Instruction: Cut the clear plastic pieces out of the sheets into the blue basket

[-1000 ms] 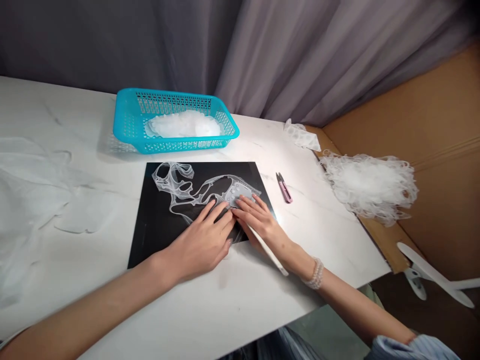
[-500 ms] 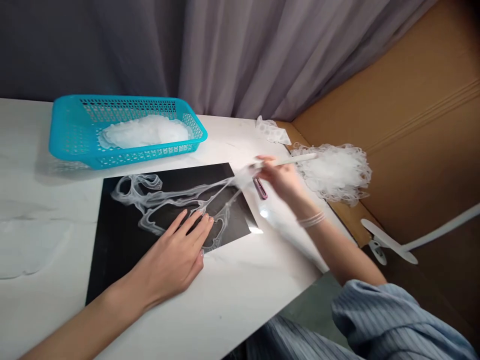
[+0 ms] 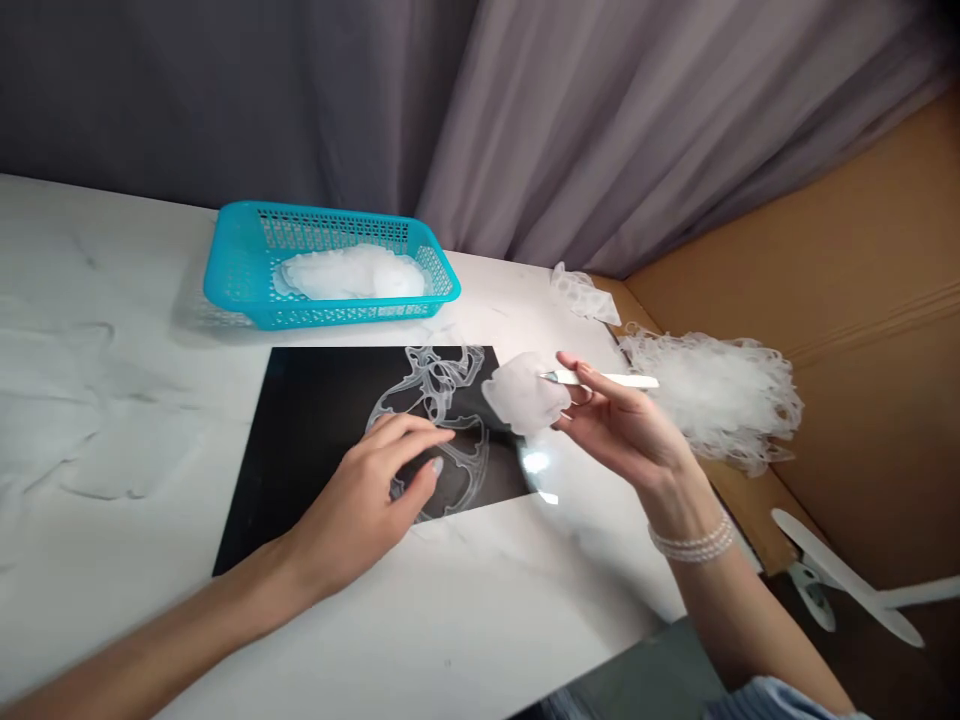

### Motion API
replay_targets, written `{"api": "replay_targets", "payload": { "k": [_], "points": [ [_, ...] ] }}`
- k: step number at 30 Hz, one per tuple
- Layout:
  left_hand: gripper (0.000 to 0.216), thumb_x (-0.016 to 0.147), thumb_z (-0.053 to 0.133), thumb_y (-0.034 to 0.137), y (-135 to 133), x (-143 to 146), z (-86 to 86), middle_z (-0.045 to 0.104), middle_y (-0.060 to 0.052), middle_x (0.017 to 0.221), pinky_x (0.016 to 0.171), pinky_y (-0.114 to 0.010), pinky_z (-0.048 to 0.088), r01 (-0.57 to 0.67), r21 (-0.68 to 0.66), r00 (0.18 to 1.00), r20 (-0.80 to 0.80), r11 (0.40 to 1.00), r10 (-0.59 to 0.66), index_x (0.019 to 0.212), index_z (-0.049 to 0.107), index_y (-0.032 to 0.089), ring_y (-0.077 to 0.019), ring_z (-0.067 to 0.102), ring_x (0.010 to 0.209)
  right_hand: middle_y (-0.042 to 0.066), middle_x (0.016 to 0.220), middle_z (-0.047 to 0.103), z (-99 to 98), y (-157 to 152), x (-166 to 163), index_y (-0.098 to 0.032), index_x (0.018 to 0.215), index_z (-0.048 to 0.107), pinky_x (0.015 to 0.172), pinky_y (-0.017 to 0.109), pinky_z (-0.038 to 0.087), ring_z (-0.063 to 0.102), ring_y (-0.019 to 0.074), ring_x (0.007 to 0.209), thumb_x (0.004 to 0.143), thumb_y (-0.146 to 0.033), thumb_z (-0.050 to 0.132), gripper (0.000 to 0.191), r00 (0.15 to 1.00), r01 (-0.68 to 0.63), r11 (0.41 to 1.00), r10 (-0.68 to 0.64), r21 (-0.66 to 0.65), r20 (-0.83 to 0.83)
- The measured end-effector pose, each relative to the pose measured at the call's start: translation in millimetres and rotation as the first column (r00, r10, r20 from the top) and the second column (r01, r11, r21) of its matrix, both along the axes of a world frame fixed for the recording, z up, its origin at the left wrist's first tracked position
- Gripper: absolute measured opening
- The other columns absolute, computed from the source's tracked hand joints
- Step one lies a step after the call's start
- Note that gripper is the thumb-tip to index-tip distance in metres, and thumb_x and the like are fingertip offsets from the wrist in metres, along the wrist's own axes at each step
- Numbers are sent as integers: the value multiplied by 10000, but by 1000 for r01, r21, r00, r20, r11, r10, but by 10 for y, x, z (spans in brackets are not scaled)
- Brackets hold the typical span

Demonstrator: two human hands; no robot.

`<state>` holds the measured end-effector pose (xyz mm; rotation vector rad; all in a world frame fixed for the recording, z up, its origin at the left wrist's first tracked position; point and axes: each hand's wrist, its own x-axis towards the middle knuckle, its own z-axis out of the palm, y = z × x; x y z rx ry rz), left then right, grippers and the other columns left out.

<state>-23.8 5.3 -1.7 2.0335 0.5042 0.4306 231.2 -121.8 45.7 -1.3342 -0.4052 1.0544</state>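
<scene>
My right hand (image 3: 619,425) is closed on a slim white pen-like tool (image 3: 630,381) with a pointed metal tip. The same hand carries a sheer white rounded piece (image 3: 525,393) with a wavy edge, raised beside the black board (image 3: 315,425). The tool's tip lies over this piece. My left hand (image 3: 379,485) hovers over or rests on the board, thumb and forefinger apart. Nearest to it is a tangle of sheer white cut-out strips (image 3: 446,385); its fingers partly cover the strips. Whether those fingers touch the strips I cannot tell.
A turquoise basket (image 3: 330,312) with sheer white pieces (image 3: 360,272) stands at the back. A heap of white scraps (image 3: 724,395) lies at the right edge, near a crumpled white sheet (image 3: 585,295). A white stand-like arm (image 3: 847,580) is lower right. Grey curtains (image 3: 540,130) hang behind.
The rounded piece has come away from the strips in my right hand. The strips have bunched up toward the board's right side. My left hand's fingers have lifted and curled; the view has shifted left.
</scene>
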Motion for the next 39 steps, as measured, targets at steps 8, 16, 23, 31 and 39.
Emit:
{"api": "replay_targets", "payload": {
  "k": [8,16,23,31,39],
  "points": [
    [367,924,583,407,176,-15,315,630,-5,669,738,-263,399,40,-708,987,138,705,83,659,685,174,-121,504,706,-6,706,649,90,436,-534,-240,977,707,473,237,407,496,113,547,876,-285,647,126,974,-205,973,214,104,-77],
    [389,925,586,385,174,-24,301,655,-9,605,737,-265,406,-1,-738,991,90,675,99,609,691,183,-120,523,677,-10,786,717,31,337,-513,-255,1023,687,363,177,329,324,32,371,911,-312,609,148,955,-238,966,252,102,-156],
    [288,903,616,404,169,-10,283,742,-65,721,434,-193,350,-18,-828,993,50,560,106,801,728,158,-121,619,560,61,986,764,-17,297,-486,-260,1141,654,442,221,520,728,169,638,938,-421,542,282,951,-304,949,307,84,-28],
    [356,892,649,347,221,-5,219,767,-112,997,857,-341,547,-4,-841,973,121,540,196,1174,705,137,-215,702,932,75,1070,760,-22,179,-331,-240,790,741,1079,559,430,645,319,1163,976,-581,321,573,778,-589,807,547,53,310],
    [636,888,664,243,214,-13,261,768,-90,1050,817,-306,563,-11,-827,972,124,562,202,1479,429,237,-166,707,866,52,1077,761,-29,173,-286,-257,749,703,1064,586,432,652,313,1155,984,-560,262,585,771,-559,829,506,30,386]
  ]
}}
